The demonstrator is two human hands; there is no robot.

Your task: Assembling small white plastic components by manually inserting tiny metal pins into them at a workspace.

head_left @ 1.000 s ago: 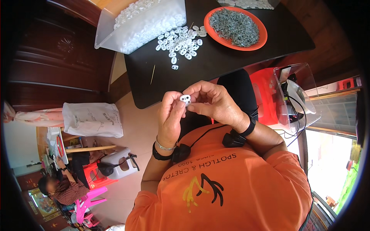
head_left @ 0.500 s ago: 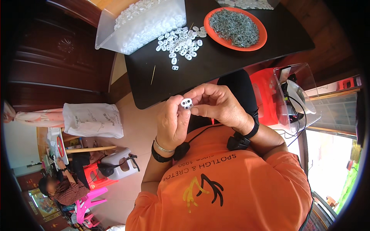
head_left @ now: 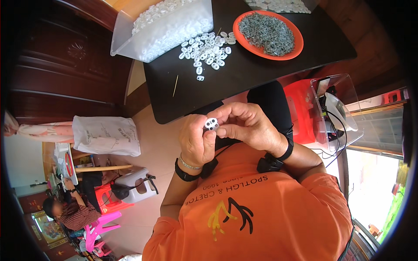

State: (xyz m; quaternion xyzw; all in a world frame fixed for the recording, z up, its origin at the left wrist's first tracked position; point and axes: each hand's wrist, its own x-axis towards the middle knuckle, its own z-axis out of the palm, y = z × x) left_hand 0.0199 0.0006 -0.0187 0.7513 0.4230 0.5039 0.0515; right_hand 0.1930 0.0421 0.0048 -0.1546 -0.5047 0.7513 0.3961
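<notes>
Just off the table's near edge, my left hand point(head_left: 195, 141) pinches a small white oval plastic piece point(head_left: 211, 123) with dark round holes between thumb and forefinger. My right hand point(head_left: 251, 127) is closed beside it, its thumb and forefinger tips meeting at the piece's right edge. Whatever those right fingertips hold, if anything, is hidden. Ahead on the dark table point(head_left: 226, 82) lies a loose pile of similar white pieces point(head_left: 211, 50). An orange plate point(head_left: 299, 43) heaped with small grey metal parts point(head_left: 267, 34) stands to the right of the pile.
A clear bin point(head_left: 167, 43) full of white pieces stands at the table's far left. A thin stick point(head_left: 175, 86) lies near the left edge. A red stool point(head_left: 298, 113) and a clear box point(head_left: 348, 93) with cables stand at right. Another person point(head_left: 76, 213) sits far left, near a white sack point(head_left: 104, 135).
Both hands have dropped slightly toward my body with the white piece between them. The table and its contents appear a little lower in view. The grip looks much the same.
</notes>
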